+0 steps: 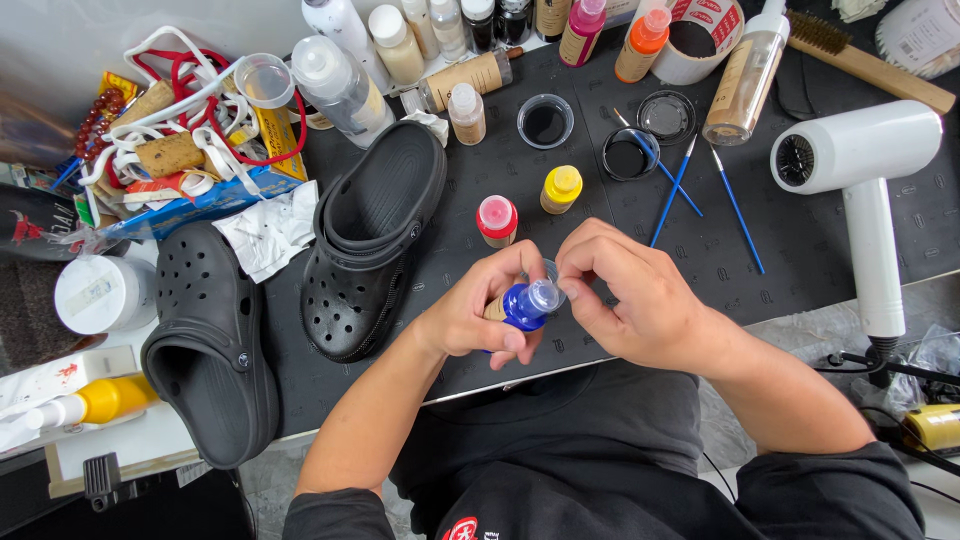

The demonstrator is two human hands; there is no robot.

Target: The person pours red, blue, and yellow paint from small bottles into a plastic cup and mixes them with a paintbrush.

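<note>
Paint is what both hands are busy with: a small blue bottle [520,308] sits at the centre of the view, just above the near edge of the black work mat [800,250]. The left hand [470,320] is wrapped around the bottle's body, thumb on top and fingers curled beneath, so it is closed on the bottle. The right hand [630,300] comes in from 3 o'clock, with thumb and forefinger pinched on the clear cap [545,295] at the bottle's tip. The 2 hands touch around it.

I judge the bottle light and easily held in 1 hand, its plastic wall somewhat squeezable, so a firm squeeze could push paint out once the cap is off. The best hold looks to be around the body, as the left hand has it, with only fingertips on the small, smooth cap, which could slip.

At 12 o'clock from the hands stand a red-capped bottle [497,220] and a yellow-capped bottle [561,188], near each other. At 10 o'clock lies a black clog [375,235], with a second black clog [210,345] at 9 o'clock. Blue brushes [675,185] lie at 1 o'clock, and a white hair dryer [865,190] rests at 2 o'clock.
</note>
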